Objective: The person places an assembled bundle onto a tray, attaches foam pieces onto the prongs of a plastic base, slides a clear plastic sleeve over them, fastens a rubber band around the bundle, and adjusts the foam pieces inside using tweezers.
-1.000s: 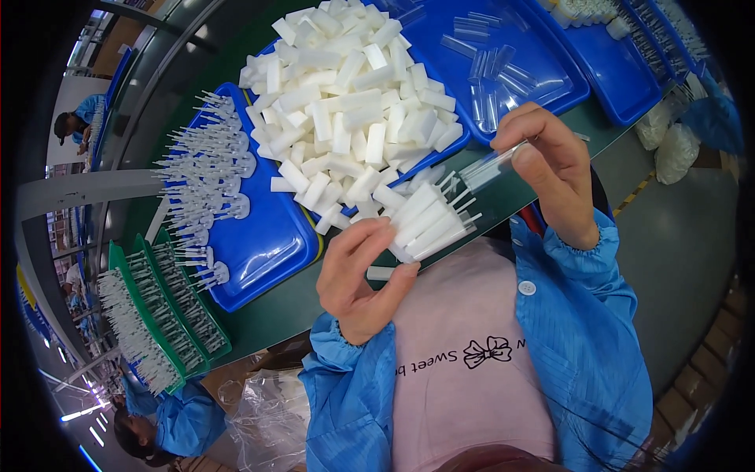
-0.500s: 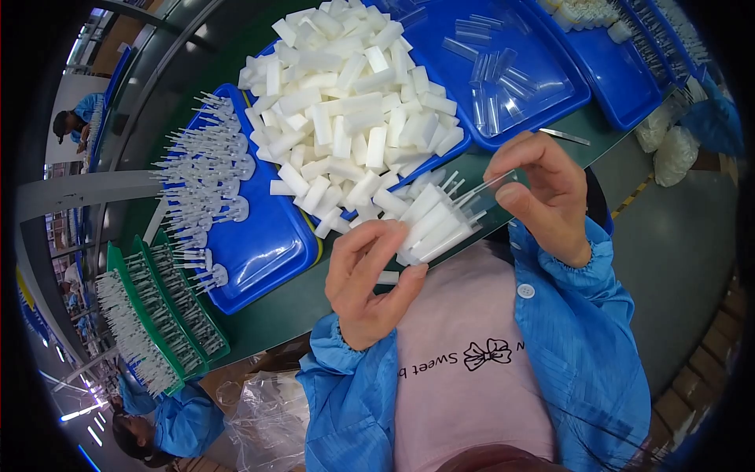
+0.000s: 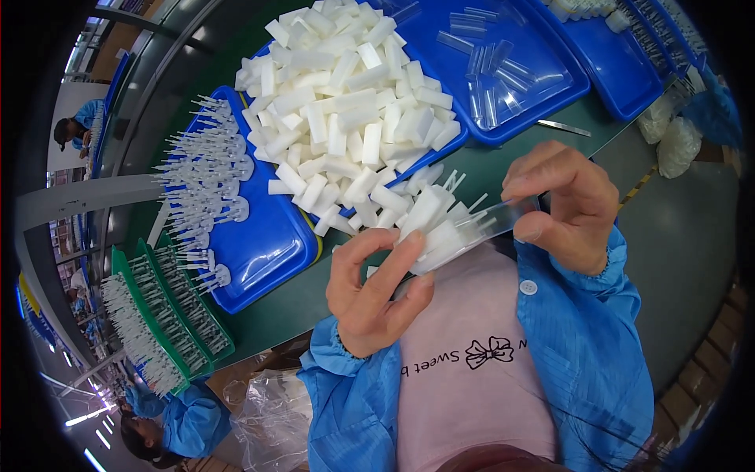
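In front of my chest, my left hand [image 3: 377, 291] is closed, its thumb and fingers at the near-left end of a white foam-like block [image 3: 440, 244]. Several such pieces with thin white stems [image 3: 476, 206] bunch there, partly hidden by my fingers. My right hand [image 3: 568, 206] pinches the right end of a clear plastic sleeve [image 3: 499, 220] between thumb and fingers. The sleeve reaches left toward the stems and overlaps them; whether they sit inside it I cannot tell.
A heap of white blocks [image 3: 346, 102] covers a blue tray. Clear tubes [image 3: 491, 94] lie in another blue tray, with metal tweezers [image 3: 564, 127] beside it. Stemmed white parts [image 3: 208, 165] fill a left tray; green racks [image 3: 169, 315] stand nearer. Co-workers [image 3: 185, 421] are at left.
My right hand has shifted right and slightly nearer to me, and the clear sleeve now shows broad side out. My left hand has moved slightly right and nearer, still at the white pieces.
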### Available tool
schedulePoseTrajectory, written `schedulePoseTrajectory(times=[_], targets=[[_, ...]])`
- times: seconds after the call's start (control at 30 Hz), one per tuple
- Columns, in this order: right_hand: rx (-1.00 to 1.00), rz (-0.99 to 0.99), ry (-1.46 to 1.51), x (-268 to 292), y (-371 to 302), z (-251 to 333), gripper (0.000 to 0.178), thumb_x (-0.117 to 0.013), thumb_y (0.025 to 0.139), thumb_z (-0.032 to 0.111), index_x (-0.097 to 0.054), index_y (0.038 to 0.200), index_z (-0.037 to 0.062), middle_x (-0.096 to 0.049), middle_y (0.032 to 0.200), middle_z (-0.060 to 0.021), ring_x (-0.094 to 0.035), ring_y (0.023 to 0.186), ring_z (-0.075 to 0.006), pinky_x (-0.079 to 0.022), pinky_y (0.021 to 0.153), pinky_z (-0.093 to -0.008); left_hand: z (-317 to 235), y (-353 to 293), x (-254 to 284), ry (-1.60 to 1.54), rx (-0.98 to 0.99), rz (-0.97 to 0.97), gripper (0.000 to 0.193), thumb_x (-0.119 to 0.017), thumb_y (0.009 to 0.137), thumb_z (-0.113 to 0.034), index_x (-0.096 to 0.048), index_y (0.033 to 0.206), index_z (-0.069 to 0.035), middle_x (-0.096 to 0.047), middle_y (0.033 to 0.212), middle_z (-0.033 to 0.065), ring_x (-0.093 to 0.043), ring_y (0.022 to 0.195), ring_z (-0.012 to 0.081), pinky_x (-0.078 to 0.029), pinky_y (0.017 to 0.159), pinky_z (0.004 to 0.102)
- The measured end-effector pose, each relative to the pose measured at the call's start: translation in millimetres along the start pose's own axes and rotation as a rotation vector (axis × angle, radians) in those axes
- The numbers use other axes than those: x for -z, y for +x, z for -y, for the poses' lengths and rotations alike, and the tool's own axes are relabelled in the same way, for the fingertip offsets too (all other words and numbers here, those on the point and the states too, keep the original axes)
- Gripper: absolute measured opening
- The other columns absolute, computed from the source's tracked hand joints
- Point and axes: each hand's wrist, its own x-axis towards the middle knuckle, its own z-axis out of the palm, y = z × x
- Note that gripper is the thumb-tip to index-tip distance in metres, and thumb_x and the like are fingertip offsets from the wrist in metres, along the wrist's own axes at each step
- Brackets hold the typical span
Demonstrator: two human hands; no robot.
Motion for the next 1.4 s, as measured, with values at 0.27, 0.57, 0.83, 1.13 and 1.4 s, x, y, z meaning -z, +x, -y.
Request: schedulePoseTrajectory(times=[0.27,0.57,0.83,1.13,1.4], targets=[[0.068,0.029,-0.101,3.4,8.2,1.3,0.026,-0.078,0.067,0.006,-0.064,0.087,-0.0021,-0.062,0.078,-0.0101,-0.060,0.070,-0.0161,-0.046,0.062,-0.0260,4.1,-1.4,1.2,-0.011,-0.030,0.042,0.049,-0.076,0.056,-0.004,-0.070,0.104,-0.009,-0.058,0.100,0.0133,-0.058,0.084,0.0238,-0.047,0.070,0.0308],[-0.049,0.152,-0.221,0.2,10.4,-2.2,0.025,-0.072,0.075,0.011,-0.063,0.093,-0.0030,-0.063,0.082,-0.0105,-0.060,0.074,-0.0181,-0.046,0.068,-0.0276,8.6,-2.3,-8.5,-0.083,0.107,-0.010,0.051,-0.075,0.056,-0.001,-0.066,0.106,-0.001,-0.058,0.100,0.0141,-0.057,0.086,0.0241,-0.047,0.074,0.0317],[0.101,0.118,-0.278,4.5,11.1,-13.7,0.024,-0.068,0.077,0.010,-0.065,0.098,0.0012,-0.062,0.088,-0.0097,-0.056,0.086,-0.0225,-0.043,0.079,-0.0331,26.0,-6.0,-18.6,-0.654,0.354,-0.215,0.055,-0.071,0.069,0.004,-0.051,0.120,0.005,-0.051,0.121,0.0153,-0.054,0.108,0.0235,-0.044,0.092,0.0343],[0.037,-0.016,-0.261,-4.7,7.7,-22.9,0.019,-0.069,0.075,0.004,-0.063,0.092,0.0019,-0.062,0.085,-0.0077,-0.055,0.099,-0.0247,-0.043,0.085,-0.0348,24.2,-9.4,-21.3,-0.988,0.605,-0.195,0.050,-0.069,0.079,0.000,-0.047,0.124,0.000,-0.056,0.118,0.0136,-0.057,0.104,0.0203,-0.046,0.088,0.0306],[0.022,0.067,-0.190,-4.5,4.1,-19.1,0.018,-0.071,0.071,0.002,-0.063,0.087,0.0030,-0.064,0.087,-0.0074,-0.054,0.108,-0.0302,-0.040,0.094,-0.0401,26.6,-10.1,-18.8,-0.872,0.515,-0.123,0.045,-0.075,0.073,0.000,-0.051,0.112,0.001,-0.051,0.115,0.0119,-0.056,0.103,0.0183,-0.047,0.088,0.0297]])
